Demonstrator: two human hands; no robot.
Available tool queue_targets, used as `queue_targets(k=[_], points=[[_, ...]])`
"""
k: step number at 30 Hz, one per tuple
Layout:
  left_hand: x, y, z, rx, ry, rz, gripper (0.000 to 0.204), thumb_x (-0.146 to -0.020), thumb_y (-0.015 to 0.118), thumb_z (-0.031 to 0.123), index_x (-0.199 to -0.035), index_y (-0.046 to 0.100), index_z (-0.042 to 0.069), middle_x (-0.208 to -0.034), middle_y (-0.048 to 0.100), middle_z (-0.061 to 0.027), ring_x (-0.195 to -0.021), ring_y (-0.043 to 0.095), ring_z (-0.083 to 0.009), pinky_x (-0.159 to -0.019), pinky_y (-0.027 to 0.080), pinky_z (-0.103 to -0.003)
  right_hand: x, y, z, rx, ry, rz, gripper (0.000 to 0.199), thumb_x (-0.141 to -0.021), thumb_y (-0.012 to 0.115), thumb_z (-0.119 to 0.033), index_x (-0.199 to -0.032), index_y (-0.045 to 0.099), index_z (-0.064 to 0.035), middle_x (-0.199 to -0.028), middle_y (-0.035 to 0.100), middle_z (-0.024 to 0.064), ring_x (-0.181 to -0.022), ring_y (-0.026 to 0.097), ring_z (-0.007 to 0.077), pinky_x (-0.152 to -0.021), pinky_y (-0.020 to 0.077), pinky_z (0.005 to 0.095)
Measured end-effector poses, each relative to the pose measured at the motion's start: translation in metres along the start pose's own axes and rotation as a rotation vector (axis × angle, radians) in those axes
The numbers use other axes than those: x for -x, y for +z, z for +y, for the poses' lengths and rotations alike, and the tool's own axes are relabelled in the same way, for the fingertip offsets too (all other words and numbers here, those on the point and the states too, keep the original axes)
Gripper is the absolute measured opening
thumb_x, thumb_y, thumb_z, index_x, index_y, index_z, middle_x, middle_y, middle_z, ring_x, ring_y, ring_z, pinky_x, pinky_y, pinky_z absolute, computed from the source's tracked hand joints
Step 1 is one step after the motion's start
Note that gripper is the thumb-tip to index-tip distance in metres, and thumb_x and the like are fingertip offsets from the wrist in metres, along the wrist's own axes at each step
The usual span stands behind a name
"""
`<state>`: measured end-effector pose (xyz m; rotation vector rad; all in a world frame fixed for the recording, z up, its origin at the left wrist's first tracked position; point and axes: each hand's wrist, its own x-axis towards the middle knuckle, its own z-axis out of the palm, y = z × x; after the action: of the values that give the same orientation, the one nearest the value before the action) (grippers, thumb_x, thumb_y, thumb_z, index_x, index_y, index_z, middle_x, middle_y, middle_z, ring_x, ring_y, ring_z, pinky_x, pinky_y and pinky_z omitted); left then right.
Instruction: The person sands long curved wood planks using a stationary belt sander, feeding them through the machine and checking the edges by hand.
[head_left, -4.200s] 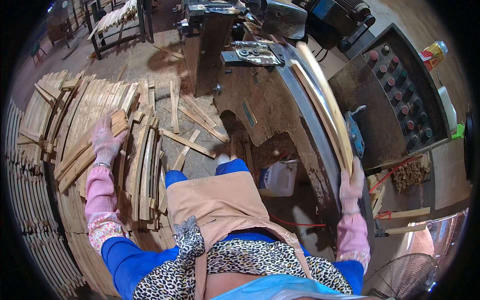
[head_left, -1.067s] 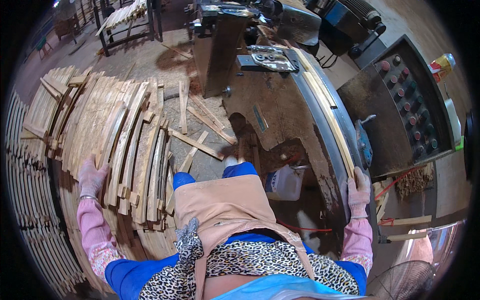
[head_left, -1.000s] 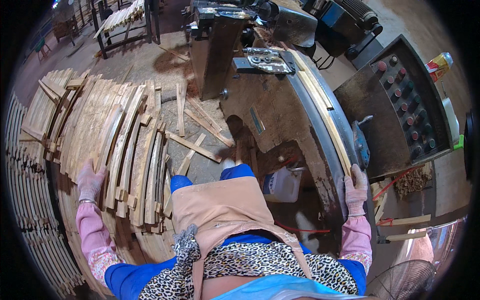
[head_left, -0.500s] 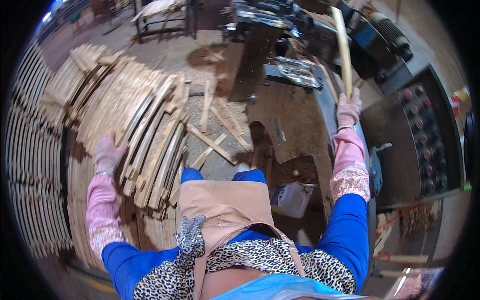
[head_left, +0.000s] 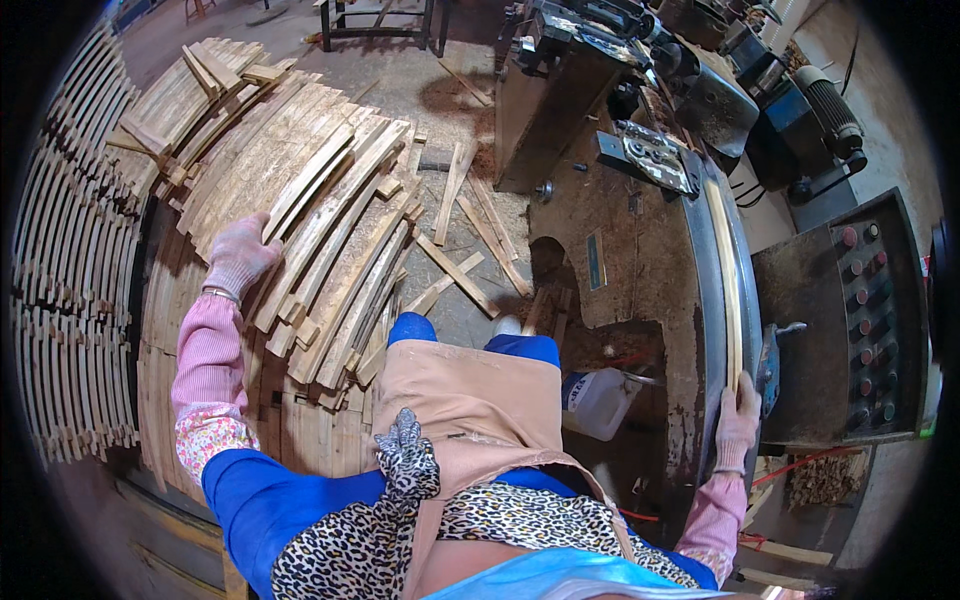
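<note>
A woodworking shop seen from above. A large heap of curved wooden slats (head_left: pixel 300 215) fills the upper left of the frame; a long metal machine bed (head_left: pixel 715 290) runs down the right side, with a dark control panel (head_left: pixel 865 320) of round buttons at the far right. 1 curved slat (head_left: pixel 728 270) lies along the bed. The person's gloved right hand (head_left: pixel 738 425), lower right, grips that slat's near end with fingers closed around it. The gloved left hand (head_left: pixel 243 255), centre left, rests with fingers spread on a slat in the heap, not yet clasping it. The feeding step seems in hand: seating 1 slat while reaching for another. Next calls for a firm grasp and a lift clear of the pile.
</note>
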<state>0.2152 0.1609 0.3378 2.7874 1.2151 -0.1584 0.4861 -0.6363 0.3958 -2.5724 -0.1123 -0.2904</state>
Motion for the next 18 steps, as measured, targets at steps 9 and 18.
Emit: queue_targets(k=[9, 18], points=[[-0.001, 0.003, 0.029, -0.123, -0.161, -0.039, 0.069, -0.084, 0.069, 0.030, -0.147, 0.047, 0.015, -0.128, 0.067, -0.0186, -0.118, 0.066, -0.0370, -0.102, 0.053, -0.047, -0.132, 0.060, -0.061, 0.389, -0.599, 0.307, 0.027, -0.089, 0.071, -0.022, -0.115, 0.073, -0.0166, -0.104, 0.070, 0.0120, -0.101, 0.064, 0.0347, -0.089, 0.0520, 0.0464], [-0.037, -0.080, 0.068, 1.160, 0.005, -0.001, 0.036, -0.095, 0.066, 0.023, -0.123, 0.060, 0.002, -0.095, 0.071, -0.0153, -0.087, 0.070, -0.0195, -0.074, 0.060, -0.035, -0.189, 0.144, -0.183, 0.258, -0.671, 0.201, 0.035, -0.091, 0.071, -0.035, -0.119, 0.072, -0.0143, -0.107, 0.073, 0.0117, -0.100, 0.068, 0.0351, -0.089, 0.0543, 0.0447]])
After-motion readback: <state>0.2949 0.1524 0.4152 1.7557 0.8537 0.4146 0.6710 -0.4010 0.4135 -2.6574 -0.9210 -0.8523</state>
